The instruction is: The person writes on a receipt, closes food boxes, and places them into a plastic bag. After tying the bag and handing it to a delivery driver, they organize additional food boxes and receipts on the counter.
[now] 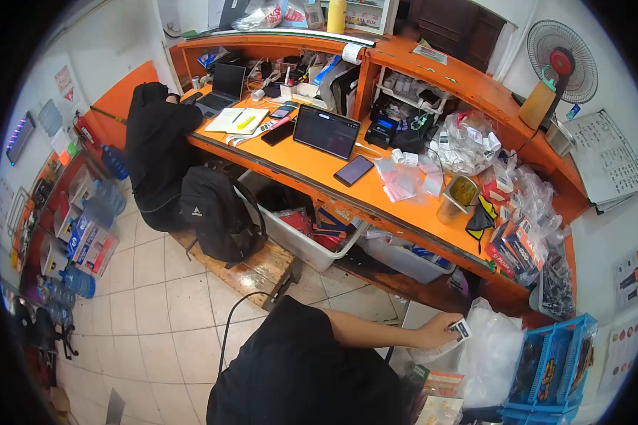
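Small printed label (463, 329), one: pinched at its edge in the closed fingers of the left hand (438, 331), seemingly to leave its face uncovered, beside clear plastic bagging (490, 354); right hand is out of sight.

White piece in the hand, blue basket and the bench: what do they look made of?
White piece: perhaps matte paper or card, printed dark. Blue basket: likely smooth moulded plastic, slotted walls. Bench: apparently wood, semi-gloss, patchily worn brown.

Black clothing (301, 365), bare forearm (379, 331)
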Demonstrator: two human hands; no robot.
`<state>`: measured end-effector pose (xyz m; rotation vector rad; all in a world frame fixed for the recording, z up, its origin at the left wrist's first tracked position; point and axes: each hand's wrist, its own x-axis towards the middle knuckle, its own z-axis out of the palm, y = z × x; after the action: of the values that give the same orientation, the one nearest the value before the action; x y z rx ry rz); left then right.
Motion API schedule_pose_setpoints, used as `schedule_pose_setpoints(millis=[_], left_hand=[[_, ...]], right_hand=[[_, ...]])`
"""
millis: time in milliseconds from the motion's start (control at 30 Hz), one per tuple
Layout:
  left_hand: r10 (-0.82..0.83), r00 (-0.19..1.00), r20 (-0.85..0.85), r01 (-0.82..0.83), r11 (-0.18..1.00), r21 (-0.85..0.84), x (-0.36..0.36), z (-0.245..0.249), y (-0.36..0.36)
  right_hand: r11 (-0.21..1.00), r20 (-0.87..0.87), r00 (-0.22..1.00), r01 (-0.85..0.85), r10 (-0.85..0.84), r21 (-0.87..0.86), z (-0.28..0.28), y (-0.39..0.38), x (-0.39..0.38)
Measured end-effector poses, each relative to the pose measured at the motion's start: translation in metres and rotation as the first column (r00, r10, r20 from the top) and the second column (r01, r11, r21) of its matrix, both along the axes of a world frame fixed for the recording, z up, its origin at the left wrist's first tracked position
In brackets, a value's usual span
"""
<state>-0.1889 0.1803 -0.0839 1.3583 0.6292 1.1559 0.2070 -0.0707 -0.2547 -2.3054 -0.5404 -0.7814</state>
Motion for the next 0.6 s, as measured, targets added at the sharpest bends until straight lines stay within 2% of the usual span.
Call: schedule_pose_setpoints(millis=[100,133,167,233,267,300,333,367,400,433,467,500,533,567,600], left_hand=[[-0.01,1.0,0.024,0.011,0.999,-0.048,-0.003,0.019,-0.001],[-0.001,0.994,0.109,0.003,1.0,-0.016,-0.006,0.034,-0.006],[-0.038,0.993,0.11,0.041,0.999,-0.02,-0.007,0.036,-0.003],[-0.013,0.969,0.245,0.005,0.999,0.034,0.006,0.038,-0.004],[-0.053,0.944,0.326,0.072,0.996,-0.047,0.007,0.049,-0.01],[-0.092,0.912,0.4,0.155,0.98,-0.128,0.006,0.058,-0.013],[-0.087,0.951,0.298,0.115,0.99,-0.076,0.009,0.06,-0.012],[-0.077,0.977,0.201,0.08,0.997,-0.009,0.01,0.062,-0.01],[-0.109,0.979,0.172,0.111,0.994,0.001,0.011,0.065,-0.007],[-0.133,0.981,0.142,0.133,0.991,0.015,0.012,0.067,-0.006],[-0.168,0.974,0.15,0.169,0.986,0.002,0.015,0.067,-0.005],[-0.199,0.968,0.153,0.202,0.979,-0.008,0.018,0.066,-0.004],[-0.22,0.96,0.173,0.23,0.972,-0.044,0.021,0.069,-0.008],[-0.239,0.953,0.188,0.258,0.962,-0.085,0.02,0.074,-0.008],[-0.314,0.934,0.168,0.33,0.94,-0.081,0.019,0.078,-0.012]], right_hand=[[0.998,0.098,0.994,0.06,-0.058,-0.023,0.018,0.012,-0.013],[0.987,0.104,0.995,0.016,0.001,-0.158,0.021,0.021,-0.012],[0.956,0.097,0.994,-0.014,0.044,-0.293,0.02,0.024,-0.009],[0.834,0.052,0.996,-0.027,0.067,-0.55,0.019,0.007,-0.001],[0.869,0.277,0.959,0.085,0.062,-0.487,0.033,0.011,-0.018],[0.95,-0.023,0.999,-0.054,0.049,-0.307,0.048,0.013,-0.032],[0.971,-0.035,0.999,0.007,-0.016,-0.24,0.044,0.017,-0.038],[0.949,0.029,0.998,-0.051,0.063,-0.311,0.066,0.018,-0.052],[0.971,-0.076,0.991,-0.127,0.113,-0.204,0.067,0.014,-0.053],[0.966,-0.117,0.992,-0.083,0.055,-0.244,0.087,0.02,-0.069],[0.973,-0.138,0.99,-0.069,0.039,-0.22,0.082,0.019,-0.065],[0.979,-0.12,0.987,-0.126,0.107,-0.159,0.082,0.018,-0.064],[0.992,-0.096,0.989,-0.114,0.109,-0.046,0.078,0.022,-0.063],[0.995,-0.105,0.992,-0.083,0.076,-0.059,0.077,0.023,-0.063],[0.997,-0.143,0.987,-0.077,0.078,0.013,0.081,0.025,-0.068]])
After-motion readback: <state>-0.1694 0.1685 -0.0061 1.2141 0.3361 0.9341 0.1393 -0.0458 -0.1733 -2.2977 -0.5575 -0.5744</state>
